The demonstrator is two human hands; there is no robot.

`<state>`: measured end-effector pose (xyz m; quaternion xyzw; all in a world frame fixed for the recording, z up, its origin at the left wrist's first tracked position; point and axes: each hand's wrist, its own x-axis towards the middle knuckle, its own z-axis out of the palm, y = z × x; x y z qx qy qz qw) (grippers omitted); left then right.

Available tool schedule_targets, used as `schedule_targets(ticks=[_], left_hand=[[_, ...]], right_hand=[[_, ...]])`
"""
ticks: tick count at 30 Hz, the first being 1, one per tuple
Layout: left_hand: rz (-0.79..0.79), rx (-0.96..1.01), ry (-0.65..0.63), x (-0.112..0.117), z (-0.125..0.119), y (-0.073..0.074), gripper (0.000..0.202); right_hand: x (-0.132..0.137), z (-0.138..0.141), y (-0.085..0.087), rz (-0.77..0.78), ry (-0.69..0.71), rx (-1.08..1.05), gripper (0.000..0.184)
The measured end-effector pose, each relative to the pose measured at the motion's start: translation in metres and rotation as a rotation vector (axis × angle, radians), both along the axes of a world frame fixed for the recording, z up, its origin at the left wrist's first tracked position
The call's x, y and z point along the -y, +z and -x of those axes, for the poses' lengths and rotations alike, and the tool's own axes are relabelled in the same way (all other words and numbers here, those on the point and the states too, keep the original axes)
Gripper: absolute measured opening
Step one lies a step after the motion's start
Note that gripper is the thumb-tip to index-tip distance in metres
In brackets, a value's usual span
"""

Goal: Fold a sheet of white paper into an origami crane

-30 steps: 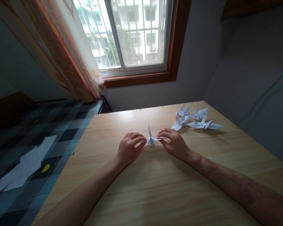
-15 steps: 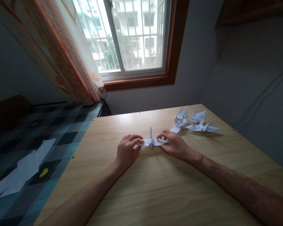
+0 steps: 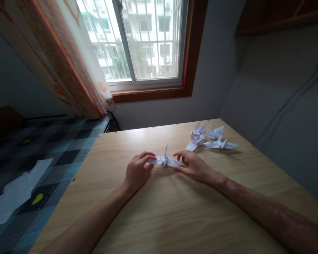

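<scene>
A white folded paper crane (image 3: pixel 164 161) is over the middle of the wooden table, its wings spread sideways and one thin point standing up. My left hand (image 3: pixel 139 167) pinches the tip of its left wing between thumb and fingers. At the right wing, my right hand (image 3: pixel 193 165) has its thumb and fingers parted around the wing tip, open and not gripping it. Several more white paper cranes (image 3: pixel 196 140) sit together just beyond my right hand.
The wooden table (image 3: pixel 153 218) stands below a barred window (image 3: pixel 151 46). To the left is a bed with a checked cover (image 3: pixel 55 141), where white paper sheets (image 3: pixel 18 190) lie. A curtain (image 3: pixel 60 60) hangs beside the window.
My right thumb and fingers have spread apart and let go of the right wing. The crane has tilted slightly, still in my left hand. The view has shifted a little to the right.
</scene>
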<state>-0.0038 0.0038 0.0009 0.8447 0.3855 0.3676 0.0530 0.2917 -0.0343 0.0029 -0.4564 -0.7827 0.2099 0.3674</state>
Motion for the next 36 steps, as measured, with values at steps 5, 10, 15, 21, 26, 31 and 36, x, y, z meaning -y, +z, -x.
schedule_targets(ticks=[5, 10, 15, 21, 26, 31, 36], left_hand=[[0.074, 0.023, -0.092, -0.001, 0.001, -0.004, 0.015], [0.102, 0.008, -0.163, -0.001, 0.0, -0.003, 0.021], [0.124, -0.028, -0.265, -0.001, 0.0, -0.001, 0.031], [0.106, -0.177, -0.363, 0.004, -0.005, 0.007, 0.042], [0.084, -0.248, -0.345, 0.006, -0.009, 0.009, 0.044], [0.094, -0.234, -0.345, 0.005, -0.009, 0.007, 0.036], [0.116, -0.247, -0.345, 0.005, -0.009, 0.007, 0.033]], right_hand=[[-0.003, -0.003, -0.009, 0.085, 0.009, -0.146, 0.018], [-0.001, -0.005, -0.012, -0.035, 0.004, -0.011, 0.043], [0.006, 0.0, -0.008, -0.146, 0.024, 0.133, 0.031], [0.006, -0.02, -0.01, -0.281, 0.056, 0.181, 0.023], [0.016, -0.072, -0.014, -0.395, 0.033, 0.275, 0.035], [0.031, -0.134, -0.017, -0.41, -0.084, 0.359, 0.041], [0.036, -0.172, -0.022, -0.437, -0.22, 0.456, 0.041]])
